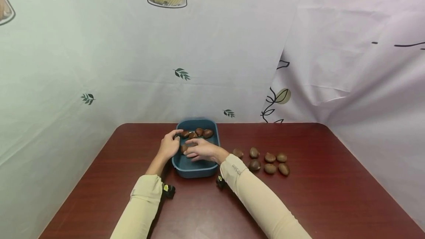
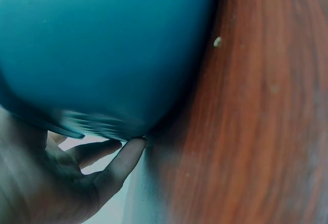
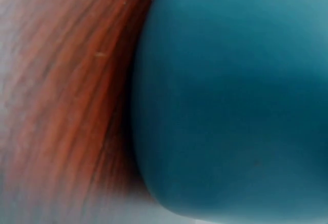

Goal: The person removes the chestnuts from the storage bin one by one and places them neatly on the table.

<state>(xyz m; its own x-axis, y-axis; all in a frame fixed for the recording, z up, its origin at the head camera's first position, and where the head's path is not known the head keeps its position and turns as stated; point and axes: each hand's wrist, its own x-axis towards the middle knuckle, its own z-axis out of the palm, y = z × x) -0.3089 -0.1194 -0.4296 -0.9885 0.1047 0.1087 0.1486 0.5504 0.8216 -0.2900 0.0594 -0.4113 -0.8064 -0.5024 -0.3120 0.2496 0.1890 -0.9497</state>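
Observation:
A blue plastic basket [image 1: 196,172] stands near the back of the table with several glossy brown chestnuts [image 1: 208,133] inside, most of them toward its far end. At its left side my left hand [image 1: 169,146] holds the rim; in the left wrist view its fingers [image 2: 120,165] curl against the outer wall. Over the basket's inside reaches my right hand [image 1: 204,150], its fingers loosely spread and pointing left. One chestnut [image 1: 183,148] lies right by those fingertips. The right wrist view shows the basket's outer wall [image 3: 230,106], and the right hand is out of sight there.
Right of the basket, several more chestnuts [image 1: 270,168] lie in loose rows on the reddish-brown wooden table [image 1: 315,194]. One of them [image 1: 237,153] sits close to my right sleeve [image 1: 259,198]. A pale printed cloth [image 1: 216,47] hangs behind the table and along its sides.

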